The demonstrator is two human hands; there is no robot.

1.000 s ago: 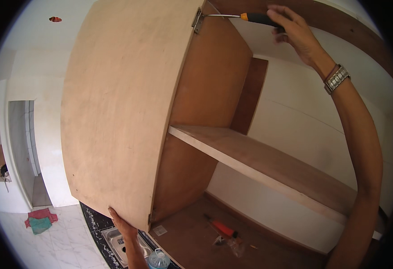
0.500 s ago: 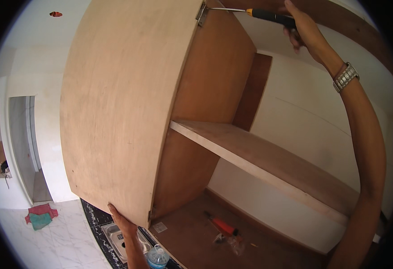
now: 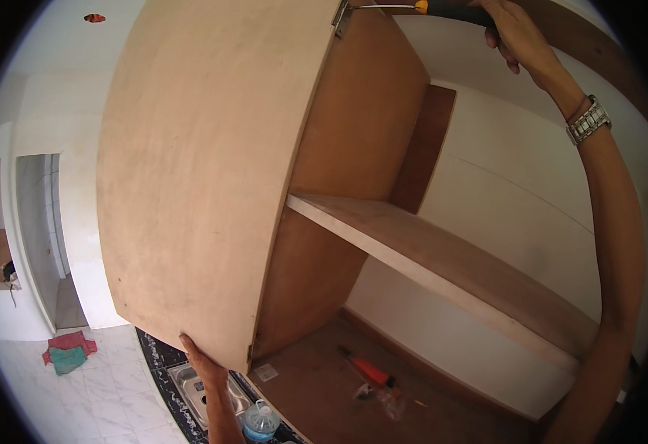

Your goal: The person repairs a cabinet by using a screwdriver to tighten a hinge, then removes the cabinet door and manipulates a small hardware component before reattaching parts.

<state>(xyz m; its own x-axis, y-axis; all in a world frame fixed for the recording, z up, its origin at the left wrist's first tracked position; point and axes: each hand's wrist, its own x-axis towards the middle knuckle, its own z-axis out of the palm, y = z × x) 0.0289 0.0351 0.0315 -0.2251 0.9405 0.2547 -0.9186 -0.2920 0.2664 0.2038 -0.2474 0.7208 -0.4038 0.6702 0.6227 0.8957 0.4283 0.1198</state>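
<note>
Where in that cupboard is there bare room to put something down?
The shelf looks bare from the side panel to the right forearm. Below, the cupboard floor is bare between the white label and red tool. It is crowded around that tool and the clear plastic.

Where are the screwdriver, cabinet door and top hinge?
Screwdriver [image 3: 422,7]: head view, on the yellow collar at mid-length.
Cabinet door [image 3: 198,170]: head view, middle of its broad wooden face.
Top hinge [image 3: 340,25]: head view, on its metal body.

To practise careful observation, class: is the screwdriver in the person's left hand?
No, the right hand holds the screwdriver, while the left hand touches the door near its bottom.
</note>
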